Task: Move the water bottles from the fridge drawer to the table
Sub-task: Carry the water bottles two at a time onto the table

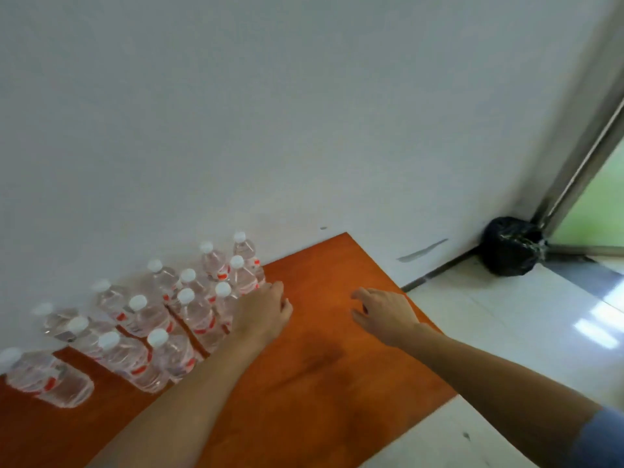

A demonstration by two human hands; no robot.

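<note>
Empty, loose-fingered: left hand [266, 309] beside water bottles [199, 315] at nine o'clock on counter [320, 373], right hand [385, 315] apart; black bag [510, 246] at three.

Just two bare forearms here, uncovered all the way down to the left hand [266, 307] and right hand [385, 315]. Only clothing showing is a bit of plain blue-grey short sleeve [597, 437] on the right upper arm, cut off at the corner.
</note>
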